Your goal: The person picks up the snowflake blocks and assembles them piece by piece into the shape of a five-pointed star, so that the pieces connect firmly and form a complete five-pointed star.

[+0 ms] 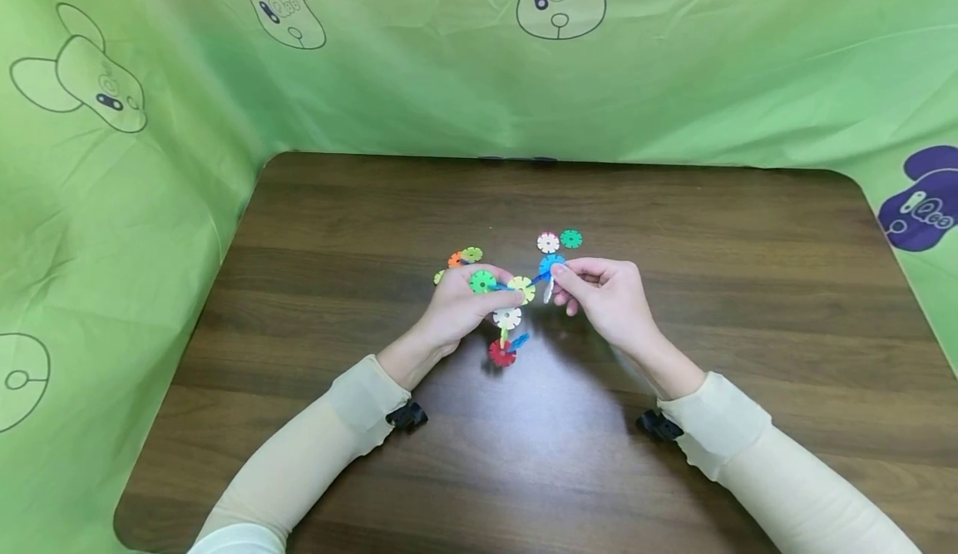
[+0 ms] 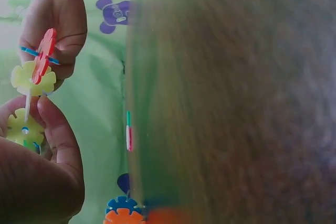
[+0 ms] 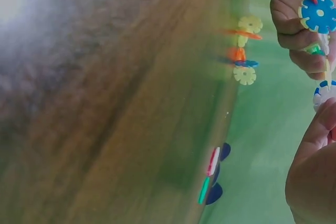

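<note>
A joined chain of slotted plastic snowflake discs is held between both hands above the table. My left hand (image 1: 464, 304) grips it, thumb on the yellow disc (image 1: 521, 289), with a green disc (image 1: 482, 282) beside it. Below that hand hang a white disc (image 1: 507, 319), a red disc (image 1: 502, 353) and a small blue one (image 1: 520, 342). My right hand (image 1: 609, 296) pinches a white disc (image 3: 322, 98) at the chain's right end, near a blue disc (image 1: 551, 264). Fingers hide some joints.
A pink-and-white disc (image 1: 548, 242) and a green disc (image 1: 571, 239) lie on the brown table (image 1: 748, 288) beyond the right hand. Behind the left hand is another joined group with an orange disc (image 1: 454, 259). Green printed cloth (image 1: 419, 96) surrounds the table's back and sides.
</note>
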Available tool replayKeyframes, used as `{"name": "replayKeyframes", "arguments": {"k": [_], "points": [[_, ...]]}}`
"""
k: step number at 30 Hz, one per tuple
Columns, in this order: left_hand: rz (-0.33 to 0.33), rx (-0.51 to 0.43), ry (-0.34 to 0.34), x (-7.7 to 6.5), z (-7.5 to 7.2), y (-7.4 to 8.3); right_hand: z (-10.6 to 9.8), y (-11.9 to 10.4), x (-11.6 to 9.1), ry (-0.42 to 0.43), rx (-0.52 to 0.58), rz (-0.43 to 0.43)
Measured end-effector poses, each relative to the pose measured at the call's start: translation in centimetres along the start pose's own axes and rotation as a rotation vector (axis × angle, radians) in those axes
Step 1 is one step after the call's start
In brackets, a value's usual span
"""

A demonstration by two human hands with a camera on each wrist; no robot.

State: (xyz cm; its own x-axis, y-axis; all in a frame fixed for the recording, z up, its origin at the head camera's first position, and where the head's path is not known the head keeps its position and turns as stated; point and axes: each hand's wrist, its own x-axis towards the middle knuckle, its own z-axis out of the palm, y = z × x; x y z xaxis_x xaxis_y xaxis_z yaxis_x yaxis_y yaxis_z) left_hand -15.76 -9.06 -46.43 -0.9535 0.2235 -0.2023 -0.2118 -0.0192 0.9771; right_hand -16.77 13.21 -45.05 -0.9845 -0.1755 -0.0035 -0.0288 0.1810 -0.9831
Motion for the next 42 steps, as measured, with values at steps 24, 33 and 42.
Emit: {"name": "replayKeyframes", "arguments": {"k": [24, 33, 42], "points": [[-0.003, 0.202, -0.175, 0.4, -0.7, 0.3, 0.1, -0.5, 0.4, -0.203, -0.022, 0.144], [-0.001, 0.166, -0.081, -0.2, -2.5, 1.0, -3.6, 0.3, 5.4, -0.171, -0.413, 0.130], [-0.051, 0.086, -0.034, -0.8, -3.9, 1.4, -5.4, 2.9, 9.4, -0.261, -0.870, 0.050]]}}
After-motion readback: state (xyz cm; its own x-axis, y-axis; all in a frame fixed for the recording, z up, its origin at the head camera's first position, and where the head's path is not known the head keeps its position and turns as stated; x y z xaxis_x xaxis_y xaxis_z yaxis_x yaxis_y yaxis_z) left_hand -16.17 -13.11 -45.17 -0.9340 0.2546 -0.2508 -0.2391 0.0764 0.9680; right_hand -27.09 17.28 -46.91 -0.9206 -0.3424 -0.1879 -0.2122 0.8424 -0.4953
